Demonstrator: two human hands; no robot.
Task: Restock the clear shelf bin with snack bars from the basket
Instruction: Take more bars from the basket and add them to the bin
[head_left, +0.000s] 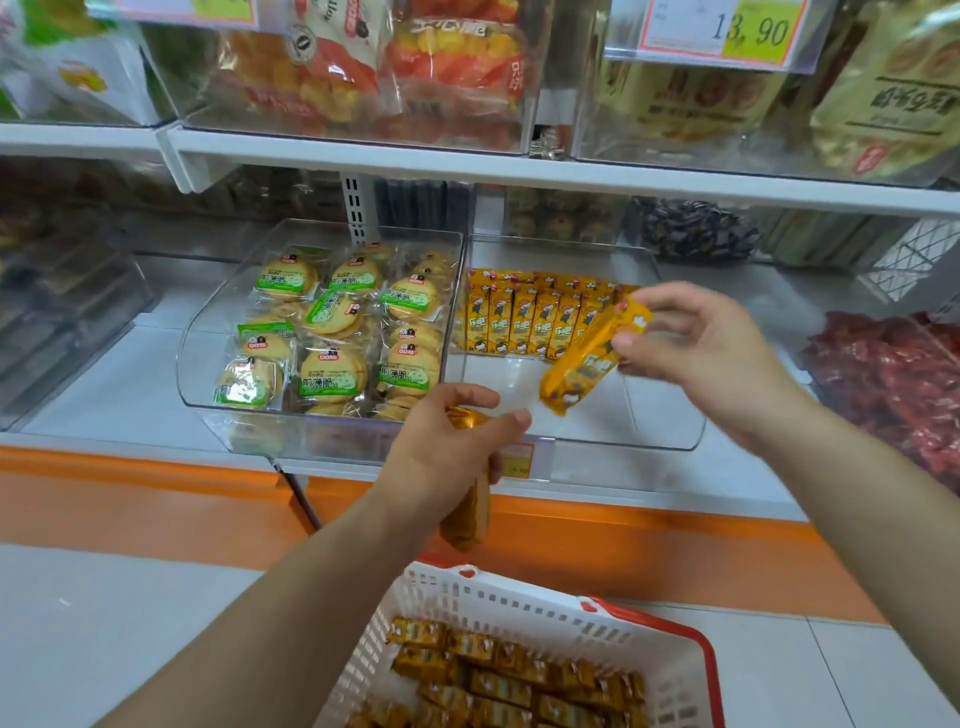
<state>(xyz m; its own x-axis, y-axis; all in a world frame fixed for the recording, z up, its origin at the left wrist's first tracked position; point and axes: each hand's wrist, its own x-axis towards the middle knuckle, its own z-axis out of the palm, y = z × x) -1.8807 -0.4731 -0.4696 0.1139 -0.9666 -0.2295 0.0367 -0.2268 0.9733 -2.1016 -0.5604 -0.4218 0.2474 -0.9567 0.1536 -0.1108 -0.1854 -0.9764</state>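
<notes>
A clear shelf bin (670, 441) sits on the middle shelf, with a row of yellow snack bars (524, 322) standing along its back. My right hand (696, 343) pinches one yellow snack bar (576, 379) by its upper end, and the bar hangs tilted over the bin's bare front floor. My left hand (447, 452) grips a bundle of yellow bars (467, 514) in front of the shelf edge. Below stands a white basket (519, 608) with red handles, holding several more bars (498, 675).
Left of the bin stands another clear bin of round green-labelled biscuits (332, 332). Red wrapped sweets (893, 384) lie at the right, dark sweets (696, 234) behind. An upper shelf (467, 166) overhangs the bins. An orange ledge (156, 499) runs along the shelf front.
</notes>
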